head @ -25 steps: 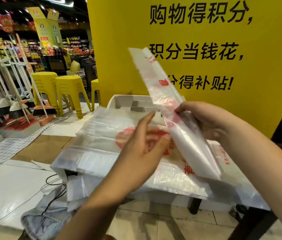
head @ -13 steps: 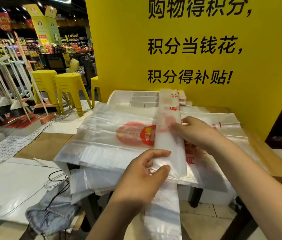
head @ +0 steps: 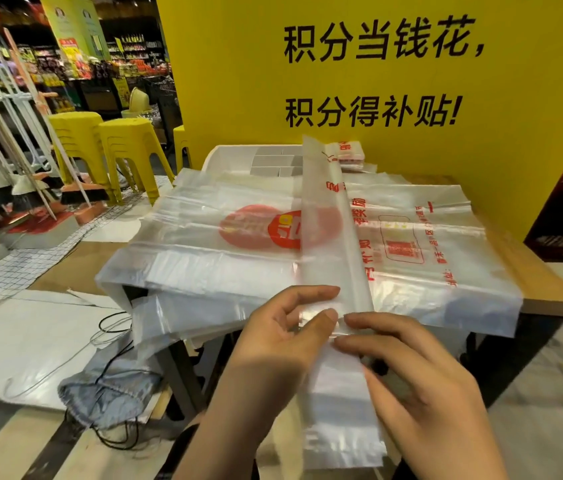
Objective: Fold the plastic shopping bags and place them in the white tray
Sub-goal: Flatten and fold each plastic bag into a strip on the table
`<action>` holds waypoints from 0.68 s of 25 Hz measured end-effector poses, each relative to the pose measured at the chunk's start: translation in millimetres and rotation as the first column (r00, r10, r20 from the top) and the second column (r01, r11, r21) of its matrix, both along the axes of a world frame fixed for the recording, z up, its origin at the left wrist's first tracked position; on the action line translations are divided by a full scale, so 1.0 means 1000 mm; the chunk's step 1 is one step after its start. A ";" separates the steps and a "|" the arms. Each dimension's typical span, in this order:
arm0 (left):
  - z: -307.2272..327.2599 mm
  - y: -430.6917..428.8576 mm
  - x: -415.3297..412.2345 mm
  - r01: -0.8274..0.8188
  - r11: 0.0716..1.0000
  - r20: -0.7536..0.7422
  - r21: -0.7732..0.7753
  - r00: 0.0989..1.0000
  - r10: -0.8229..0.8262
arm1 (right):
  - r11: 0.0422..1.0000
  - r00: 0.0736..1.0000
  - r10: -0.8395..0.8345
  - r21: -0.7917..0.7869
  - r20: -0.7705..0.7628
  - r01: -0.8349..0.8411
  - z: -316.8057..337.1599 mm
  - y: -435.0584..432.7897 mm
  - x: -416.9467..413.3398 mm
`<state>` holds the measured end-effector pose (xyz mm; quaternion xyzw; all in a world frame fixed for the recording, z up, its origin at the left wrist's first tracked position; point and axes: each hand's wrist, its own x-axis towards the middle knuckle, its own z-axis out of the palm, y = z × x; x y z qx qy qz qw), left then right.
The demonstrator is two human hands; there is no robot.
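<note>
Noting brooms (head: 13, 181) leaning far left, yellow stools (head: 100, 147) standing just beside, cables (head: 110, 327) lying on floor. Spotting flat bag stack (head: 204, 244) covering surface (head: 550, 289), overhanging near edge. Pinching long folded bag strip (head: 328, 237) with left hand (head: 273, 344), thumb on top. Running across stack toward white tray (head: 235, 155), hiding part of it. Gripping same strip with right hand (head: 411, 372), fingers curled. Closing off back: yellow sign (head: 377, 81).

folded bag (head: 328, 237) on bag stack (head: 204, 251) | tray (head: 238, 157) behind stack
</note>
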<state>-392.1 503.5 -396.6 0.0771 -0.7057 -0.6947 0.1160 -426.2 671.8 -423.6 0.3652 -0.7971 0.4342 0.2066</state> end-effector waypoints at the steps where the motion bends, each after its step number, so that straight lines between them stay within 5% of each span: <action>1: -0.002 0.000 0.001 0.011 1.000 0.002 -0.012 1.000 -0.011 | 1.000 1.000 0.011 -0.021 0.027 -0.011 0.002 0.000 0.000; 4: -0.008 -0.006 0.007 0.059 0.998 0.047 -0.008 0.997 -0.059 | 0.991 0.981 0.107 -0.093 0.163 -0.093 0.009 0.000 0.001; 8: -0.015 -0.018 0.019 0.164 0.974 0.040 0.153 0.984 -0.172 | 0.993 0.929 0.040 -0.114 0.368 0.002 0.018 -0.005 0.000; 11: -0.015 -0.014 0.020 0.071 0.995 0.084 0.070 0.994 -0.076 | 0.980 0.852 0.050 -0.191 0.521 0.060 0.019 -0.013 -0.005; 17: -0.023 0.003 0.012 -0.071 0.996 0.023 0.052 0.997 0.070 | 0.973 0.870 -0.098 -0.137 0.483 0.185 0.020 -0.027 -0.003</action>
